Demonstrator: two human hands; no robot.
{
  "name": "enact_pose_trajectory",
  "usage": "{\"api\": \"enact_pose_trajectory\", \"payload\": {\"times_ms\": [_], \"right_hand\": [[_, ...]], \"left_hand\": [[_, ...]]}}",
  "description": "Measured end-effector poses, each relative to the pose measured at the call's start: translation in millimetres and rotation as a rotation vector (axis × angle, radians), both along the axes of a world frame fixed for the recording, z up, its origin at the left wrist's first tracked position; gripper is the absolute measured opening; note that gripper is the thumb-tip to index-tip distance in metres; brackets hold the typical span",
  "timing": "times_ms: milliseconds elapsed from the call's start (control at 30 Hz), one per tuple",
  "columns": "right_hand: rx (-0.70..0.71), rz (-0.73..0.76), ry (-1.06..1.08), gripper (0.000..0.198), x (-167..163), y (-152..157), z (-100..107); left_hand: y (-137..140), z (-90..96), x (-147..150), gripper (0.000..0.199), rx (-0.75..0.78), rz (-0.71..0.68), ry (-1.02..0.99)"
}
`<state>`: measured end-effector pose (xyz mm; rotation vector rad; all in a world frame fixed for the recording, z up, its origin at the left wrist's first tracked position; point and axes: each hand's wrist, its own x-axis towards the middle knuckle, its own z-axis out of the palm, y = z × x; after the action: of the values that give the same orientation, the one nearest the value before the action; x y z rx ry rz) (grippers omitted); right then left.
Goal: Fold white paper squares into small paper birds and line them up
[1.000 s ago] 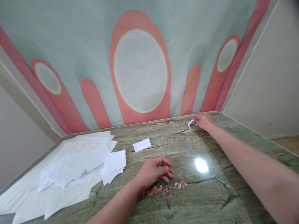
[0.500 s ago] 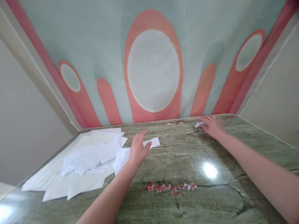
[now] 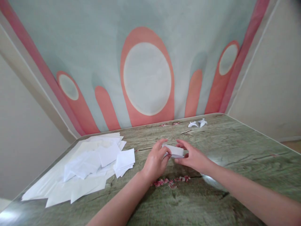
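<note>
My left hand pinches the left end of a folded white paper strip between thumb and fingers, just above the table. My right hand is at the strip's other end, thumb and fingers apart around it; whether they touch the paper is hard to see. To the left of my left hand lies a small stack of white paper squares. Two small folded paper figures stand side by side near the table's back edge.
A wide spread of loose white sheets covers the table's left side. The wood-patterned table has printed pink flowers and a glare spot. A patterned backdrop rises along the back edge.
My right hand has let go of a small folded paper figure at the back and come toward the middle. My left hand has picked up the paper strip and moved right. The view has shifted slightly.
</note>
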<state>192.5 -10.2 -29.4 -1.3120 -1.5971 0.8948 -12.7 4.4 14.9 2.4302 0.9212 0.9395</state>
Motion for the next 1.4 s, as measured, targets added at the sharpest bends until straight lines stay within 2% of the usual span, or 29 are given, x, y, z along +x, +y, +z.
{"api": "enact_pose_trajectory", "payload": {"times_ms": [67,133,200,233,300,333,467,633,733,867,1033,1167,1300,1400], "right_hand": [[-0.057,0.02,0.082,0.051,-2,-4,6],[-0.074,0.029,0.083,0.029,-1,-6,13],[-0.064,0.021,0.078,0.025,-1,-10,17],[-0.06,0.021,0.092,0.025,-2,-13,17],[-0.076,0.033,0.132,0.025,-6,-18,12],[-0.094,0.046,0.147,0.024,-8,-20,8],[-0.218,0.094,0.145,0.028,-12,-23,-8],[-0.288,0.14,0.214,0.03,-10,-22,-12],[-0.3,0.12,0.244,0.032,-11,-23,-12],[-0.295,0.115,0.229,0.033,-13,-26,-11],[-0.161,0.059,0.113,0.033,-18,-32,3],[-0.157,0.047,0.007,0.029,-22,-36,11],[-0.223,0.029,0.044,0.033,-23,-39,10],[-0.282,0.07,0.078,0.033,-23,-40,9]], "left_hand": [[-10,8.4,7,0.013,-0.024,-0.021,-0.044],[-13,12.1,11,0.031,-0.15,0.071,-0.178],[-12,10.3,11,0.051,-0.412,0.127,-0.322],[-10,7.5,10,0.053,-0.57,0.12,-0.376],[-10,-0.9,6,0.039,-0.837,0.061,-0.427],[-10,-5.8,4,0.035,-0.89,0.068,-0.437],[-15,-21.3,-4,0.035,-0.86,0.223,-0.525],[-13,-23.6,-9,0.037,-0.909,0.274,-0.642],[-13,-25.4,-9,0.039,-0.959,0.228,-0.714],[-16,-30.4,-6,0.042,-1.052,0.109,-0.621],[-22,-32.0,-3,0.031,-0.953,0.169,-0.479],[-29,-35.1,1,0.027,-0.921,0.186,-0.377],[-29,-35.0,5,0.03,-1.051,0.19,-0.476],[-27,-28.5,4,0.033,-1.023,0.24,-0.58]]}}
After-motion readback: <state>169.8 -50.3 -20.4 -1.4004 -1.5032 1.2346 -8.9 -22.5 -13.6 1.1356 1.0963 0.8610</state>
